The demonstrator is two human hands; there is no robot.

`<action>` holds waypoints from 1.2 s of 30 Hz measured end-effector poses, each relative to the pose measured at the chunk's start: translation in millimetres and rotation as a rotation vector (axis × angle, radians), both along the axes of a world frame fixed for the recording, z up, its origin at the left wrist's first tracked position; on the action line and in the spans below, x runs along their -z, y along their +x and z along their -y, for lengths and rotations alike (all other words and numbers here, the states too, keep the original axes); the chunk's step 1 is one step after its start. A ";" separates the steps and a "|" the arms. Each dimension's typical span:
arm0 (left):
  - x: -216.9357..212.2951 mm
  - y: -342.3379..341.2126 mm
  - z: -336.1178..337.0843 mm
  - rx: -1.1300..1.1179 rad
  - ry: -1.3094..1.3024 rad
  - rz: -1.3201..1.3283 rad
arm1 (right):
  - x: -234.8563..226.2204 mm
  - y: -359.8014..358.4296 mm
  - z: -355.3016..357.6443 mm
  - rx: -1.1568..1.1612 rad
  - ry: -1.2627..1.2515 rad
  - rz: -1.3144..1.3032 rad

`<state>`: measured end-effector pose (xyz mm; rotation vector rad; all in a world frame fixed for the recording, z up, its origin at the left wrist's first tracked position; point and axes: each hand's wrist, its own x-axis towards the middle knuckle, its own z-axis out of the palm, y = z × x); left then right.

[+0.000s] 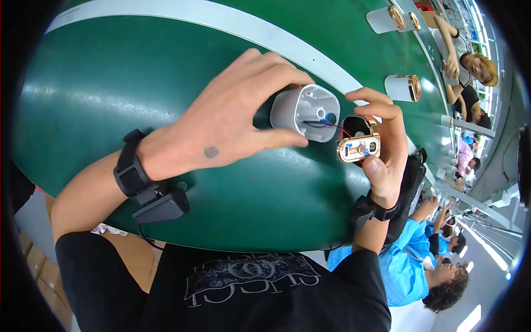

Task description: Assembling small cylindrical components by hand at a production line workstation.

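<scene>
My left hand (232, 113) grips a light grey plastic housing (284, 115) by its sides, fingers on top and thumb below. The housing's open end faces right and shows ribs, a round post and a small blue-and-black part (331, 118) inside. In my right hand (390, 130) is a gold-rimmed end cap (359, 148), pinched between thumb and fingers, with a white panel and a dark opening. Thin red and dark wires (344, 131) run from the housing to this cap. The two pieces are apart, side by side above the green bench.
A white strip (221, 19) crosses the green bench (265, 205). Beyond it stand a white-and-gold unit (401, 87) and another lying unit (381, 21). A black bag (414, 185) lies beside my right wrist. A person in blue (401, 271) sits at right; cardboard (133, 254) is below left.
</scene>
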<state>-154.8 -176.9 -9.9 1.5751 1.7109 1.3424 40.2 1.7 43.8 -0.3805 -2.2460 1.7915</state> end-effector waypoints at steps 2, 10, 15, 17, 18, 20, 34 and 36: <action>-0.4 -1.4 2.3 -0.051 0.032 -0.024 | -1.1 -2.1 8.8 0.024 0.100 0.001; 6.5 3.8 -5.3 0.017 0.077 0.277 | -7.0 -10.6 33.9 0.211 0.395 0.107; 11.9 6.2 -8.4 0.049 0.166 0.286 | -6.9 -21.7 36.9 0.365 0.386 0.221; 11.4 12.8 -10.8 -0.005 0.151 0.302 | -7.4 -22.3 36.2 0.395 0.345 0.267; 9.6 14.2 -11.5 -0.032 0.142 0.305 | -5.2 -23.0 36.0 0.378 0.392 0.240; 4.9 16.3 -13.4 -0.025 0.076 0.301 | -2.0 -24.8 36.5 0.344 0.484 0.181; -10.1 6.1 -9.8 0.217 -0.239 0.570 | -2.8 -25.7 29.7 0.316 0.512 0.118; -2.4 10.4 -10.6 0.192 -0.146 0.529 | -4.5 -23.9 29.0 0.339 0.539 0.120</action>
